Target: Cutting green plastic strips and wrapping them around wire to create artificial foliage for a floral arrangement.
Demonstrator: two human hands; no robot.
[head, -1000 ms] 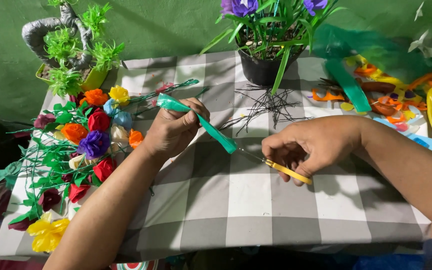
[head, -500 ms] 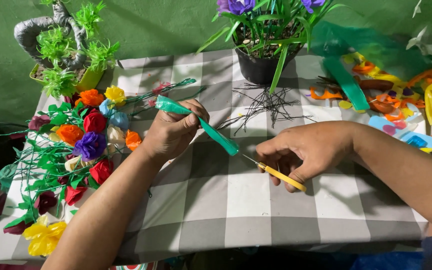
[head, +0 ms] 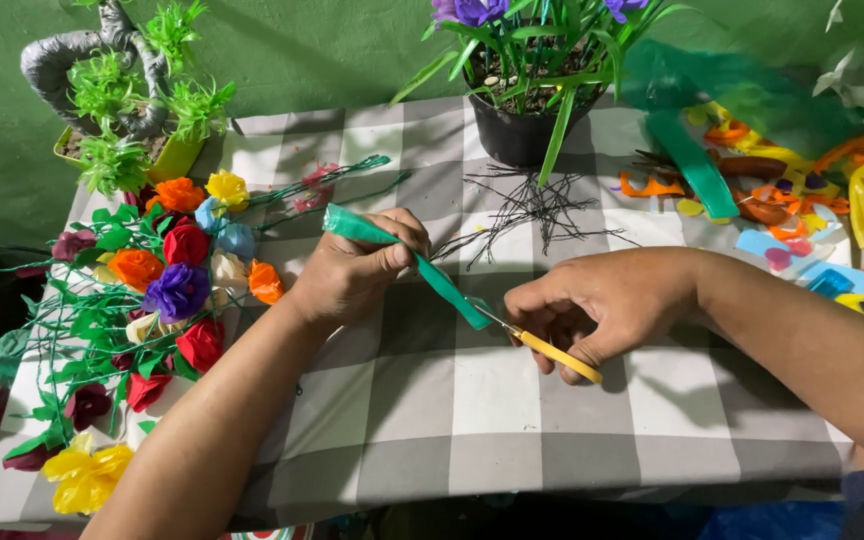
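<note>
My left hand pinches a long folded strip of green plastic and holds it slanting over the grey and white checked tablecloth. My right hand grips scissors with yellow handles. Their blades meet the lower end of the green strip near the middle of the table. Both forearms reach in from the bottom of the view.
Handmade flowers in red, orange, yellow and purple with green stems lie at the left. A black pot of purple flowers stands at the back, thin black wires before it. Coloured plastic scraps fill the right. A green-tufted ornament sits at back left.
The scissors have shifted slightly right and down along the strip's end. My left hand keeps the strip in nearly the same place.
</note>
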